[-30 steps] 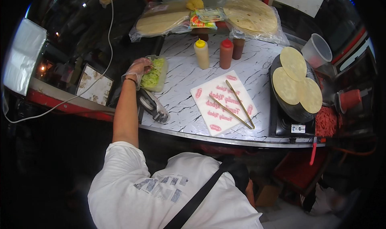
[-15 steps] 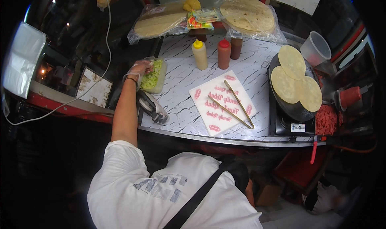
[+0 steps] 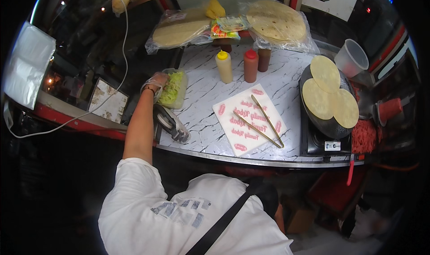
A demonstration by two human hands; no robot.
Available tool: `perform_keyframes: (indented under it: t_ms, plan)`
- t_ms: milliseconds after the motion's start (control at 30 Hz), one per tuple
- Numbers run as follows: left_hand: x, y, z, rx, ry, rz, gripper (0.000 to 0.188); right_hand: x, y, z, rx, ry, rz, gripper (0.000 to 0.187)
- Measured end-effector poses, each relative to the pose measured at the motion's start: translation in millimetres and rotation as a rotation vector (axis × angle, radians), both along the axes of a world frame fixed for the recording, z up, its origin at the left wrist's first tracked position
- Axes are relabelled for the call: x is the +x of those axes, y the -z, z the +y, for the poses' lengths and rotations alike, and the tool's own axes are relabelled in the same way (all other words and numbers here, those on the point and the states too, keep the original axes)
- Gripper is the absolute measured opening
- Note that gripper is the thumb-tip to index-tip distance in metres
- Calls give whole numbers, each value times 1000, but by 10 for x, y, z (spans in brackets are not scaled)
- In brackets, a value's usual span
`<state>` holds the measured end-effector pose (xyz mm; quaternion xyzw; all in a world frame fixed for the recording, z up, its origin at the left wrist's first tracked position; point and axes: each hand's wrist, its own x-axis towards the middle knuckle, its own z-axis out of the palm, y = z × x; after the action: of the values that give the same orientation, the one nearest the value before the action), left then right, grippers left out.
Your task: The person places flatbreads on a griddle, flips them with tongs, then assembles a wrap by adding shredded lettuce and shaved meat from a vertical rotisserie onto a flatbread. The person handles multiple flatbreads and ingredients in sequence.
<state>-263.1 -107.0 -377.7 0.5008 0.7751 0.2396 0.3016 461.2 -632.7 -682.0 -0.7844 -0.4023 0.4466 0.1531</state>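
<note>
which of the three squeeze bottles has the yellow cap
The leftmost squeeze bottle, pale with a yellow cap. The middle bottle is red-capped; the right bottle is dark brown.

tongs (image 3: 259,121) on paper (image 3: 249,118), bottles (image 3: 244,65) behind

White marble-veined counter (image 3: 210,93); green lettuce (image 3: 171,87); yellow bottle (image 3: 224,66); red bottle (image 3: 251,66); red-printed white paper (image 3: 244,120).

A clear, thin plastic glove covers the left hand (image 3: 156,81), which rests on a translucent plastic tub (image 3: 174,90) of shredded lettuce. The counter (image 3: 201,98) is glossy white marble-patterned, with a metal edge. Metal tongs (image 3: 260,120) lie on matt printed paper (image 3: 248,118) beside smooth plastic squeeze bottles (image 3: 224,66).
</note>
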Motion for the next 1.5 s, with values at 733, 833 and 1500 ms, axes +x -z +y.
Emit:
perform_keyframes:
  t_ms: [733,833,1500]
  plan:
    - [-48,-40,-291,29,165,307,23,207,469,-173,-5,-27,-60,34]
    - [-21,-78,-266,12,225,420,24,144,399,-211,-15,-38,-49,36]
    - [144,-488,-174,125,115,-327,14,142,-914,336,-45,-4,-71,15]
